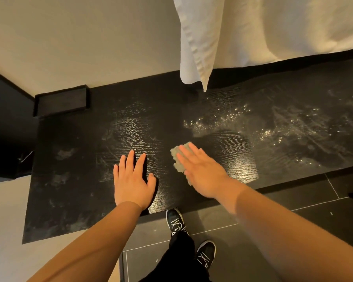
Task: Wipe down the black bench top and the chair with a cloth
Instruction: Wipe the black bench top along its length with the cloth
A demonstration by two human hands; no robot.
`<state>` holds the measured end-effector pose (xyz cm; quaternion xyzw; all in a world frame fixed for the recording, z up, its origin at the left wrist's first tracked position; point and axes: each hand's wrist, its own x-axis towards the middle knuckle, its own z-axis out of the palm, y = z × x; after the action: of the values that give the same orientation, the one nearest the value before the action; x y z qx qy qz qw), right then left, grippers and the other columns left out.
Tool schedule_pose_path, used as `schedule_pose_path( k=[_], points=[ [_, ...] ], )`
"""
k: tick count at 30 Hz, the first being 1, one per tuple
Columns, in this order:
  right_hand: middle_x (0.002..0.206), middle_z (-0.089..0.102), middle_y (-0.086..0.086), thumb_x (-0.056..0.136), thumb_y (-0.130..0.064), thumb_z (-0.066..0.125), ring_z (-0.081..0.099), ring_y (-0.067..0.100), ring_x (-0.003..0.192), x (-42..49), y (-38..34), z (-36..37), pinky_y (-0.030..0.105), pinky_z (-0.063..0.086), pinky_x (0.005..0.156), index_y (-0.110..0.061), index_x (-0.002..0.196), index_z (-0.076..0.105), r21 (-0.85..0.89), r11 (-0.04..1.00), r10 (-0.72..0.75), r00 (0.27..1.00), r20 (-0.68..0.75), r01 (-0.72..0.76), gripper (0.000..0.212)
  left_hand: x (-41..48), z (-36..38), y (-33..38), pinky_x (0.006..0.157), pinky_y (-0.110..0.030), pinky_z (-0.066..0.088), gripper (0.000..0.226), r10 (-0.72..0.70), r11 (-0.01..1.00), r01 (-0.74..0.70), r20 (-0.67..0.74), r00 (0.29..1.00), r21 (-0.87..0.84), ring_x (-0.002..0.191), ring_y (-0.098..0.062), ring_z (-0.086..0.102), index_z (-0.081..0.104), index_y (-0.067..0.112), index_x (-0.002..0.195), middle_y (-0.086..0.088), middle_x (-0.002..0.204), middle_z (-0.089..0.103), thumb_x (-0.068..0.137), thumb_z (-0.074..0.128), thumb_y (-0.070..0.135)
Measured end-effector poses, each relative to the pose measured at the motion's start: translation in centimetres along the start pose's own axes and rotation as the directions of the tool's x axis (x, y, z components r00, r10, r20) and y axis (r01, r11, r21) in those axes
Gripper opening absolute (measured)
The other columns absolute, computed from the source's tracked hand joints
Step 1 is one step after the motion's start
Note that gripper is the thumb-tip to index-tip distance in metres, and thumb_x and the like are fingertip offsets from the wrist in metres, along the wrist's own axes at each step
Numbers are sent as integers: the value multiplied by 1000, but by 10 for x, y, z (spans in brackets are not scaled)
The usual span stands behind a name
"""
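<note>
Cloth (178,160) under flat right hand (200,171), fingers (189,152) together, pressed on black bench (73,180); grey-green, crumpled. Left hand (130,180) flat beside, fingers spread, empty.

Open black bench top (73,180) left of the left hand (130,180), shallow black tray (61,101) far-left at the wall, white bedding (232,37) overhanging beyond the right hand (202,169), wet bare surface to its right
</note>
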<state>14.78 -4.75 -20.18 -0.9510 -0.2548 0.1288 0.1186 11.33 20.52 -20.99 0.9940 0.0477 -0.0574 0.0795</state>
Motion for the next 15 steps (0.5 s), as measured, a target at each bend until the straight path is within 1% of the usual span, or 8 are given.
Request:
schedule_pose_path(
  k=[2,5,7,8,10,12,13,15],
  points=[
    [174,3,3,106,-21,42,-4,28,160,7,27,-12,47,6,130,-18,166,7,32,996,85,995,-52,-83,70,1,0,-1,132,-53,8,73,-5,1000,5,1,1000,-13,163,-30,8,32,34,164,-4,176,17,96,31,59],
    [172,7,9,106,-24,38,1,33,159,16,67,-25,54,17,128,-14,164,10,29,936,353,931,-92,-352,65,0,0,1,132,-54,8,73,-7,1000,7,12,1000,-12,163,-30,8,32,34,164,-4,176,17,95,30,59],
    [172,5,12,106,-26,37,-1,38,159,23,65,-27,55,13,128,-10,164,9,38,887,461,883,-90,-460,67,1,0,1,132,-53,8,74,-12,1000,13,19,1000,-13,163,-30,7,32,34,164,-4,176,16,95,29,59],
    [172,4,12,105,-26,39,-3,39,158,26,55,-26,55,11,129,-11,164,6,60,885,466,880,-89,-462,69,0,-1,1,132,-53,8,74,-12,1000,13,21,1000,-14,163,-30,7,31,34,164,-4,176,16,95,29,58],
    [173,2,10,104,-25,39,-4,39,158,25,22,-21,54,8,129,-14,166,2,68,935,355,931,-92,-349,73,0,-1,0,132,-54,8,74,-7,1000,8,19,1000,-11,163,-30,7,31,34,164,-4,176,16,95,30,58],
    [172,10,11,103,-29,41,3,40,158,20,-10,-11,54,14,127,-15,166,9,4,992,128,989,-70,-128,72,1,-1,1,132,-54,8,74,-10,1000,10,23,1000,-12,163,-29,6,31,33,165,-3,177,14,95,30,57],
    [172,14,11,103,-32,42,6,39,158,19,-20,-6,53,15,126,-15,165,11,-29,999,40,999,-36,-41,72,1,0,1,132,-54,7,74,-12,1000,12,26,1000,-14,163,-29,5,31,33,165,-3,177,13,95,29,57],
    [173,13,8,106,-34,41,4,36,160,24,-22,-1,50,12,128,-16,165,14,-58,997,-46,998,34,48,68,1,1,1,132,-54,5,74,-10,1000,10,32,999,-4,164,-28,2,28,33,166,-3,178,10,96,27,58]
  ],
)
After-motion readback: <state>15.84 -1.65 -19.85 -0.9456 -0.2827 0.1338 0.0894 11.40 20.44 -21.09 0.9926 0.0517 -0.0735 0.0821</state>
